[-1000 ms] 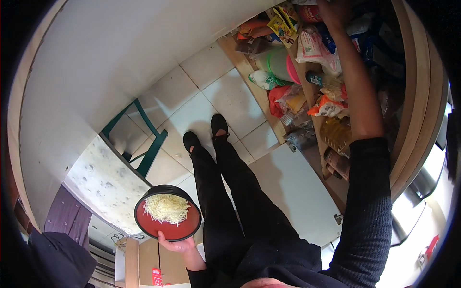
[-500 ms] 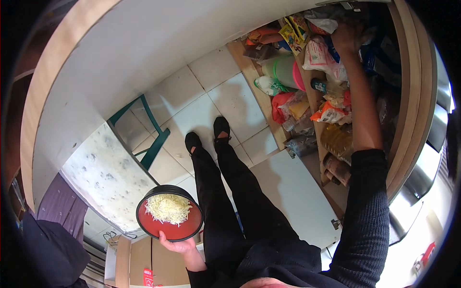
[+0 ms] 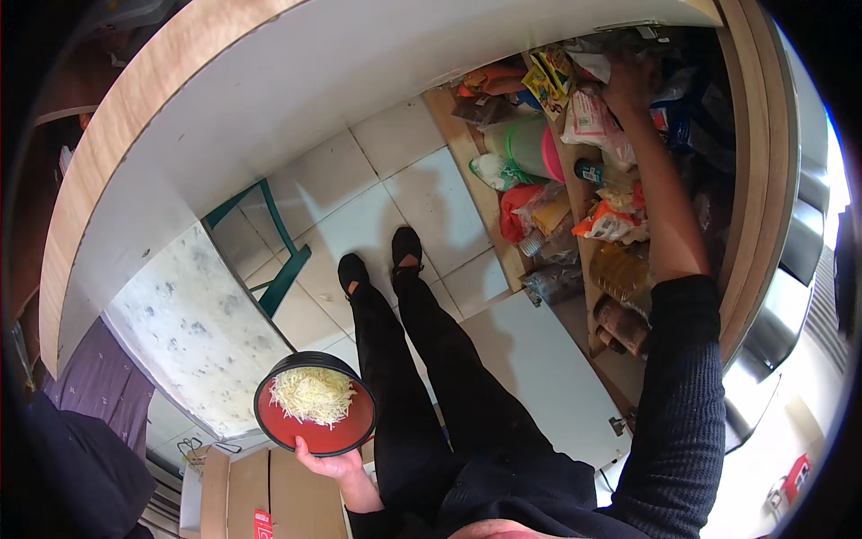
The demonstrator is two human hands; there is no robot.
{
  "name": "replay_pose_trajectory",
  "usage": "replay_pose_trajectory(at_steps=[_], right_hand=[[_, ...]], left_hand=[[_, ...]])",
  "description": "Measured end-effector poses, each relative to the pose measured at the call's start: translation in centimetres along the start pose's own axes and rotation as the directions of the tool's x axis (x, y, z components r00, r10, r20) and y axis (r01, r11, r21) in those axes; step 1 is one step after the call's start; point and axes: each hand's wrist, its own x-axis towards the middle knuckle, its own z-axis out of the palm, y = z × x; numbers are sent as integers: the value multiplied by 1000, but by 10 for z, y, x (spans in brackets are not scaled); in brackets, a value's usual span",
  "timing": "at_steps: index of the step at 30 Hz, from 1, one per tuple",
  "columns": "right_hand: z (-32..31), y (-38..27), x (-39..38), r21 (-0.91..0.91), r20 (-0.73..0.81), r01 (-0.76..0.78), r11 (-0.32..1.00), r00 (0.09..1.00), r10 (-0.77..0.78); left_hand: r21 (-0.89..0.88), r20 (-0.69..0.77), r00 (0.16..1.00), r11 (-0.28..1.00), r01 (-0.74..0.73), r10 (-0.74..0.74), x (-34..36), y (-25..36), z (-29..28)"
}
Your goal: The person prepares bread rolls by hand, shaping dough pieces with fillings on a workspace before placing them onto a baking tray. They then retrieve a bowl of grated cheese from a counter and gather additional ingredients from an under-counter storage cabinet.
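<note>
At lower left, a bowl (image 3: 337, 437) is clamped in the left grip (image 3: 330, 462); at upper right, closure of the right grip (image 3: 632, 83) cannot be told.

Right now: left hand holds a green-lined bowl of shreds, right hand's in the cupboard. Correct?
No: the head view shows the bowl lined red, not green. Left hand holding it, shreds inside, right hand in the cupboard: all correct.

A green frame (image 3: 287, 279) stands on pale tiles (image 3: 346, 211) beside a mottled panel (image 3: 193, 337).
</note>
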Motion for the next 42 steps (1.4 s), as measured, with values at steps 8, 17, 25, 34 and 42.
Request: replay_pose_trajectory(at_steps=[8, 17, 25, 34, 42], right_hand=[[39, 29, 20, 232, -142, 97, 968, 988, -65], [82, 85, 79, 124, -60, -263, 957, 960, 272], [-25, -59, -25, 359, -318, 118, 926, 948, 2], [74, -34, -15, 615, -101, 170, 770, 985, -137], [43, -63, -13, 269, 42, 107, 957, 992, -122]], left_hand=[[6, -6, 1000, 1000, -1, 1, 2, -1, -3], [12, 2, 1000, 1000, 14, -14, 5, -9, 3], [5, -7, 1000, 1000, -1, 1, 3, -11, 1], [-2, 31, 999, 1000, -9, 9, 5, -9, 0], [-48, 51, 997, 997, 66, -64, 4, -15, -2]])
